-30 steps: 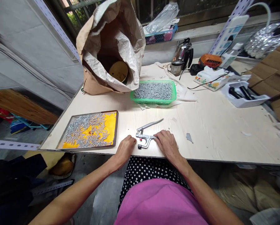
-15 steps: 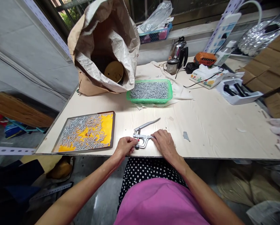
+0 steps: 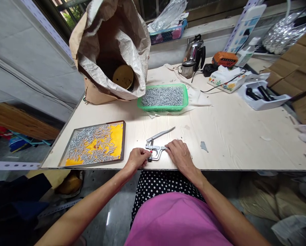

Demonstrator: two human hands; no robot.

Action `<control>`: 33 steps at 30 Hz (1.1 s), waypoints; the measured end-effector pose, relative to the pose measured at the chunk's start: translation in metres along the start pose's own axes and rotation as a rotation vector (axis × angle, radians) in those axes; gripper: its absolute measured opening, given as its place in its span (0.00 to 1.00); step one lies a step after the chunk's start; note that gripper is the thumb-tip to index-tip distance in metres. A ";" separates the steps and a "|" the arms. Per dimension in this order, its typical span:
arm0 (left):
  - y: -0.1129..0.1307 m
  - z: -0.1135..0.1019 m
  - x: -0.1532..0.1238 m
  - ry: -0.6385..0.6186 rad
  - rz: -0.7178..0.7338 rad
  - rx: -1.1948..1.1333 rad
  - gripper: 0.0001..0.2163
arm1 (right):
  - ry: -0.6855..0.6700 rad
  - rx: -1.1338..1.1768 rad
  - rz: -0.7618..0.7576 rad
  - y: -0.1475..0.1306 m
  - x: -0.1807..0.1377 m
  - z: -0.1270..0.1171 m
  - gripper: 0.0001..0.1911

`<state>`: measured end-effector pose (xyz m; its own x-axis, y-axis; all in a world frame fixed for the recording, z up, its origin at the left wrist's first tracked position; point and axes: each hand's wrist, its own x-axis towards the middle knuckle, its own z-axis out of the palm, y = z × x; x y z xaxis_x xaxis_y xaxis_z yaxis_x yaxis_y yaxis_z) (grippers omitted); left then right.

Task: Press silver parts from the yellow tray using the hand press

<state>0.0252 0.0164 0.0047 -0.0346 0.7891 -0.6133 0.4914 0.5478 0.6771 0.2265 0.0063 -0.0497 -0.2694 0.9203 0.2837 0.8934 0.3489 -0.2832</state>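
Silvery snap pliers (image 3: 157,148) lie on the table near its front edge, handles spread apart, with a spring and a red bit at the jaws. My left hand (image 3: 138,158) is closed in a pinch beside the jaw end; what sits between its fingertips is too small to make out. At the other side, my right hand (image 3: 179,153) has its fingers closed on the end of the lower handle. Left of my left hand lies a shallow tray (image 3: 124,140) with a yellow lining, scattered with many small metal pins. Similar metal pieces fill a green basket (image 3: 165,108) farther back.
A large paper-lined sack (image 3: 77,44) stands open at the back left, a round tin inside. Along the back are a metal kettle (image 3: 193,51), a cup (image 3: 188,69), an orange battery pack (image 3: 224,59) and a white tray (image 3: 262,104). A grey scrap (image 3: 204,146) lies right of my right hand.
The view has shifted slightly. Both hands stay at the pliers in nearly the same pose, and the handles remain spread.
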 end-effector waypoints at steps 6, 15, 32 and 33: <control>-0.004 -0.001 0.003 -0.004 0.056 0.106 0.11 | -0.014 -0.019 -0.001 -0.001 0.001 -0.001 0.07; -0.001 -0.001 0.000 -0.052 0.011 0.026 0.12 | 0.005 -0.033 0.004 -0.003 -0.001 0.001 0.05; 0.000 0.003 -0.007 -0.054 -0.041 0.029 0.08 | -0.191 -0.225 -0.444 0.032 0.098 -0.005 0.10; 0.000 0.003 -0.008 -0.057 -0.034 0.035 0.09 | -0.194 -0.240 -0.466 0.033 0.100 -0.002 0.10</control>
<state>0.0280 0.0094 0.0078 -0.0025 0.7522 -0.6589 0.5206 0.5636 0.6414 0.2299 0.1094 -0.0289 -0.6967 0.7017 0.1490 0.7144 0.6975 0.0554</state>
